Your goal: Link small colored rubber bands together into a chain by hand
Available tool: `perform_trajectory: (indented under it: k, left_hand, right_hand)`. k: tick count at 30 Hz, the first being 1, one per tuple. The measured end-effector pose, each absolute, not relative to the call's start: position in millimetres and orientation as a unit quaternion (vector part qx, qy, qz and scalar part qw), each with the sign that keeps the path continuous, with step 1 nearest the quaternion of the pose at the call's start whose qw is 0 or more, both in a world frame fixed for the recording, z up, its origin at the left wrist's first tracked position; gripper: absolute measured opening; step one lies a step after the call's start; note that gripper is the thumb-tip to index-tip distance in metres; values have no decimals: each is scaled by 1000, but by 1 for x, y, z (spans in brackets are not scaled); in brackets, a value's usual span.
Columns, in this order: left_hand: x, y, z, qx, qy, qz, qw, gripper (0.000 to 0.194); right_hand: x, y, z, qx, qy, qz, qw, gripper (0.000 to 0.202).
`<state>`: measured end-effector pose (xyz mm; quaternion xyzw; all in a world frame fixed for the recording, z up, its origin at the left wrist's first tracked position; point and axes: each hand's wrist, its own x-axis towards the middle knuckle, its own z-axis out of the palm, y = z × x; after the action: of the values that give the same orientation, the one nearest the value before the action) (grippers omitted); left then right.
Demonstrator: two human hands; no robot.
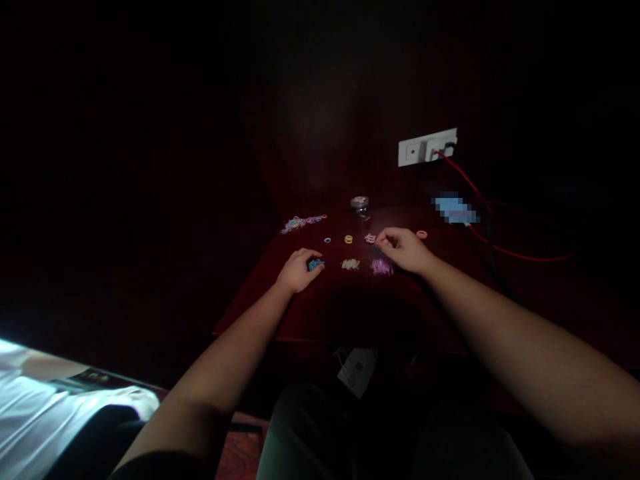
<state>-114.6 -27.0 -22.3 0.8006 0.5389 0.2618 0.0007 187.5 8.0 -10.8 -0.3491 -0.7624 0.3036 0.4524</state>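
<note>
My left hand (300, 269) rests on the dark red table beside a small blue pile (315, 265), fingers apart, thumb at the pile's edge. My right hand (400, 248) is over the table with thumb and fingertips together, next to pink bands (371, 239); what is between the fingertips is too small to make out. Below it lies a purple pile (381, 267), and a pale green-yellow pile (350, 265) is between the hands. Behind these are yellow bands (349, 239) and one light blue band (327, 240). Orange bands (422, 235) lie right of my right hand.
A mixed heap of coloured bands (301, 223) lies at the back left. A small clear jar (360, 203) stands at the back. A wall socket (427, 148) has a red cable (463, 175) running down beside a blurred blue object (455, 208).
</note>
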Motion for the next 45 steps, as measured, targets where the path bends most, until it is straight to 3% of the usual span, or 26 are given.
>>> perform_trajectory:
  k: [5,14,20,25,31,36,45]
  left_hand:
    - [-108,-14,-19,826,500,258,28,21]
    - [-99,7,-19,848,447,278,61,37]
    - [-99,6,-16,837,443,309,88,33]
    - [-122,0,-16,747,522,404,75,29]
    - [-142,-11,-17,667,686,290,8,14]
    - [-118,-17,-14,706,650,280,13,13]
    - [-125,-12,-19,686,616,377,86,22]
  right_hand:
    - [188,7,-10,-355,-759,302,454,20]
    - [188,11,-12,-350,-761,301,455,18]
    - [188,11,-12,-360,-758,309,448,18]
    - [188,10,-11,-365,-758,302,447,18]
    - [187,9,-10,-360,-762,305,443,17]
    - [188,9,-10,-366,-762,300,443,18]
    - [188,9,-10,-367,-760,306,440,20]
